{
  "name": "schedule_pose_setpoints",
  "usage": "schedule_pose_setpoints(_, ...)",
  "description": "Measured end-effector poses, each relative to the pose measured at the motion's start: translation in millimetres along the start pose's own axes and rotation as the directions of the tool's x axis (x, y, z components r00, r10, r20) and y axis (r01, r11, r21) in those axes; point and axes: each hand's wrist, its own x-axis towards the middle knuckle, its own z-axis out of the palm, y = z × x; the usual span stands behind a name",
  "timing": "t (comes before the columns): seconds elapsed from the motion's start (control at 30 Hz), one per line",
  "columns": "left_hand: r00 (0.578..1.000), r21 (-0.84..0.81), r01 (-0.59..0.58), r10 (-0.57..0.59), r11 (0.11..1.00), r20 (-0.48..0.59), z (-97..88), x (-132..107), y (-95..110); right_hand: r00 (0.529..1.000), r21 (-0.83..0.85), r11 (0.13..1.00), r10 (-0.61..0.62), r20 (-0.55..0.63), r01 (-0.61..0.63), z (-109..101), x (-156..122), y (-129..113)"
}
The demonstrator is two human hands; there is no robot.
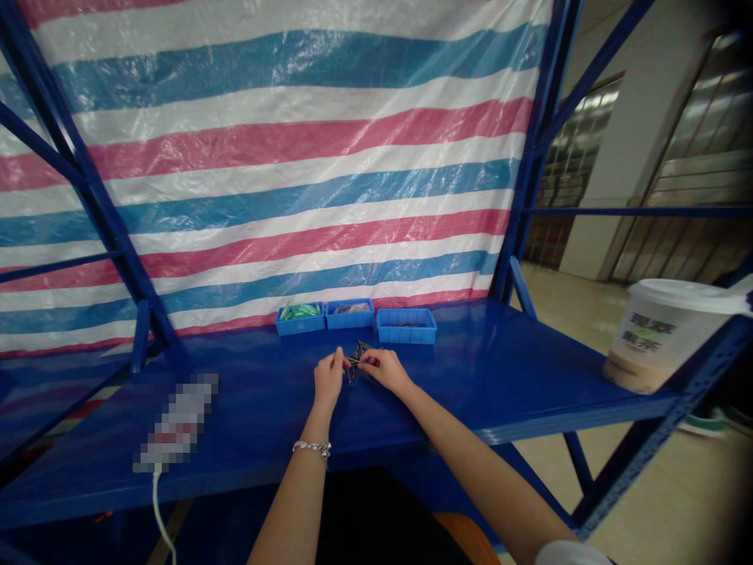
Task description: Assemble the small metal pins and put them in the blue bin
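A small heap of thin, dark metal screws (361, 347) lies on the blue table, just beyond and between my two hands. My left hand (328, 378) is closed at the heap's left side, its thumb and fingers pinching a slim screw (351, 360). From the right, my right hand (385, 367) reaches in with thumb and forefinger pinched at the screws. Its fingertips are close to those of the left hand. Exactly how many screws the fingers hold is too small to tell. A silver chain bracelet (313, 448) circles my left wrist.
Behind the heap stand a blue bin with green packets (300, 323), a bin with pale contents (349, 320) and a bin with small dark pieces (405, 333). A corded, blurred-out object (180, 424) lies left. A lidded drink cup (664, 337) stands at the right edge.
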Motion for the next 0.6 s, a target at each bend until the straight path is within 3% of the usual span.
schedule_pose_setpoints(0.2,1.0,-0.029,0.008,-0.008,1.0,-0.002,0.2,0.2,0.0,0.999,0.029,1.0,-0.008,-0.031,0.009,-2.9,-0.9,-5.0)
schedule_pose_setpoints(0.37,1.0,-0.032,0.006,-0.006,0.999,-0.001,1.5,2.3,-3.6,0.984,0.076,0.995,0.068,-0.164,-0.056,-8.6,2.3,-0.8)
schedule_pose_setpoints(0.6,1.0,-0.025,-0.007,0.007,1.0,-0.002,1.9,2.2,-5.7,0.87,0.192,0.961,0.263,-0.418,-0.198,-29.5,12.4,25.9)
